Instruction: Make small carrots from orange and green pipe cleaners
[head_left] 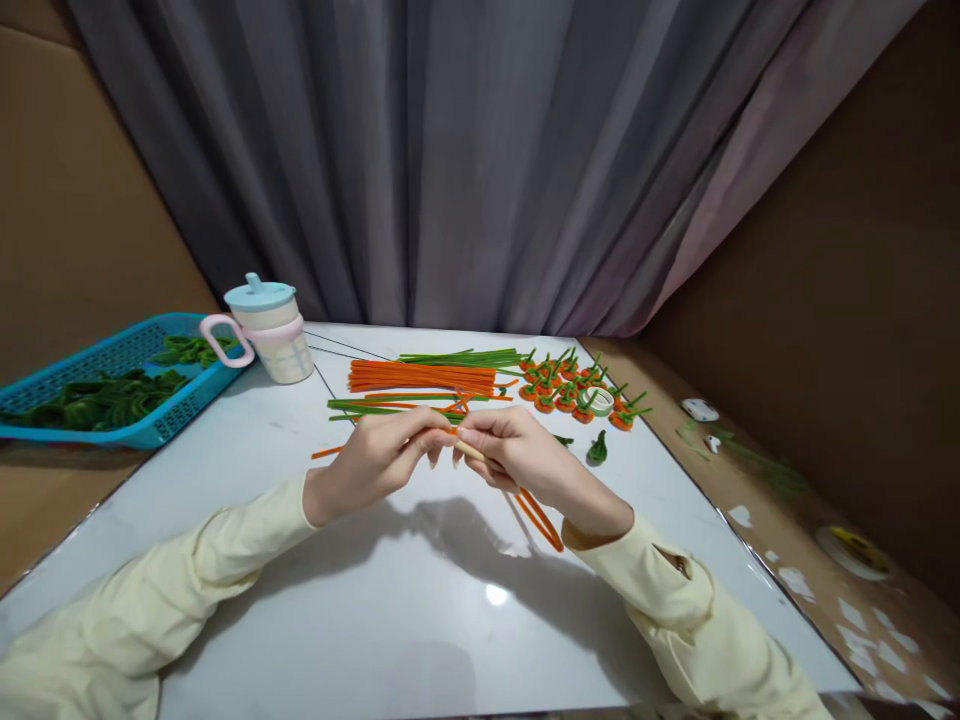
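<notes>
My left hand point(382, 452) and my right hand point(521, 445) meet above the middle of the white table, both with fingers closed. In the right fingers lies a pale, thin wooden stick point(474, 453). A bit of orange shows at the stick's tip, where my left fingertips pinch an orange pipe cleaner. Below the right hand hangs a bent orange pipe cleaner point(541, 522); whether it is the same piece is hidden by the hand. Just beyond my hands lie a bundle of orange pipe cleaners point(420, 377) and some green pipe cleaners point(461, 357).
Several small orange pieces with green stems point(566, 385) stand at the back right, around a tape roll point(598, 401). A dark green curled piece point(598, 448) lies nearer. At left are a lidded cup point(279, 345) and a blue basket point(161, 425) of green pieces. A grey curtain point(480, 170) hangs behind.
</notes>
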